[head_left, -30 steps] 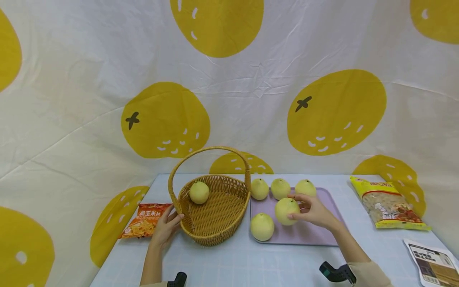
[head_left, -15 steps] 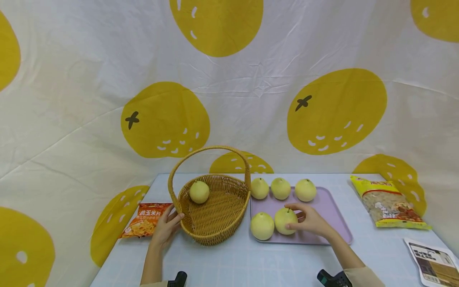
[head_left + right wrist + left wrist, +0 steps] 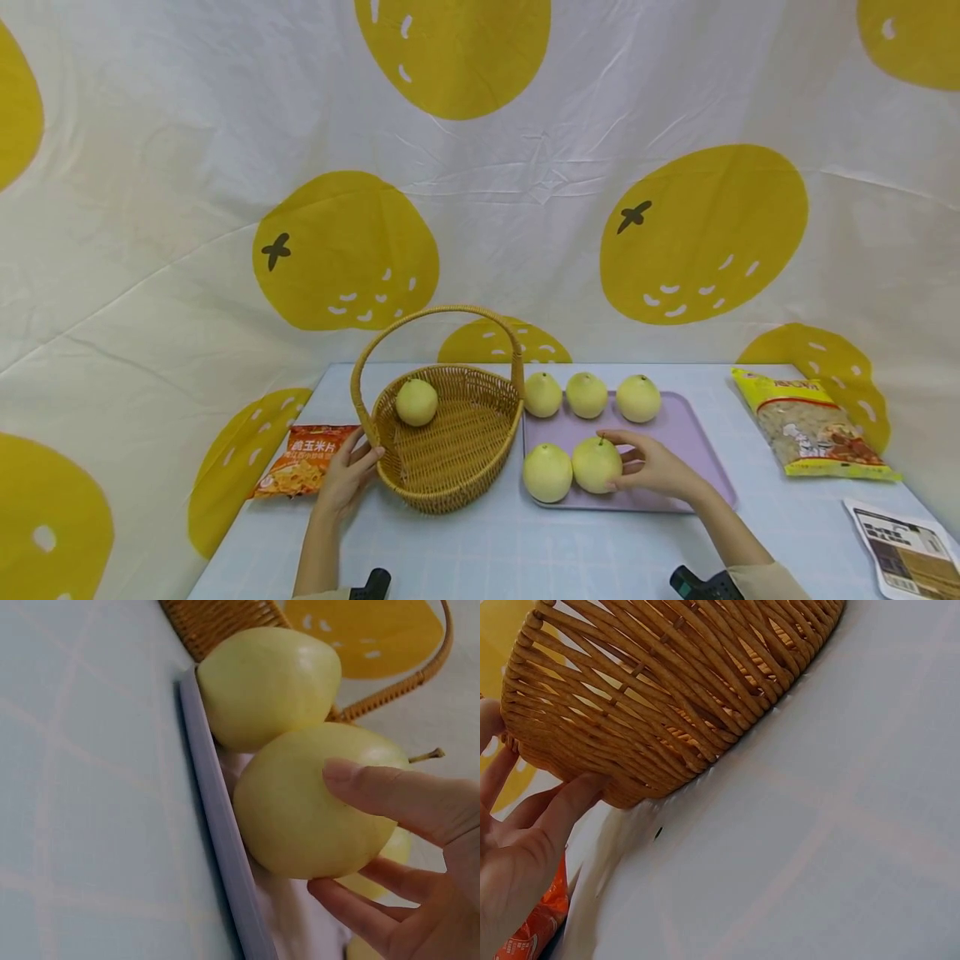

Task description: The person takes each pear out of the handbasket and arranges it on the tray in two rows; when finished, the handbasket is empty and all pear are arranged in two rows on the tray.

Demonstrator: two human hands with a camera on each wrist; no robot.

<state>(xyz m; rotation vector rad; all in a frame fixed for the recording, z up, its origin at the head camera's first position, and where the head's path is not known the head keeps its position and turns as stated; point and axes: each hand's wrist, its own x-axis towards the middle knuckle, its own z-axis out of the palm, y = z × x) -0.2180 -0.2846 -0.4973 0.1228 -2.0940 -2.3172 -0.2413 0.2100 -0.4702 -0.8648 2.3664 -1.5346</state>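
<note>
In the head view a wicker basket (image 3: 450,492) with a tall arched handle stands left of centre, one yellow pear (image 3: 417,402) inside. My left hand (image 3: 347,483) holds the basket's left end, thumb and fingers against the weave (image 3: 652,720). My right hand (image 3: 651,467) holds a round pale-yellow pear (image 3: 595,467) at the front of the lilac tray (image 3: 675,492). In the right wrist view the thumb lies across this pear (image 3: 307,817), fingers at its side. Another pear (image 3: 547,473) touches it on the left. Several more pears (image 3: 587,395) line the tray's back.
An orange snack bag (image 3: 306,458) lies left of the basket, behind my left hand. At the right are a yellow-edged clear food bag (image 3: 813,425) and a white-and-brown packet (image 3: 911,554). A curtain (image 3: 525,250) printed with yellow fruit hangs behind the table.
My right hand has lowered the pear toward the tray's front and slightly left, against the neighbouring pear. The left hand and the basket have stayed in place.
</note>
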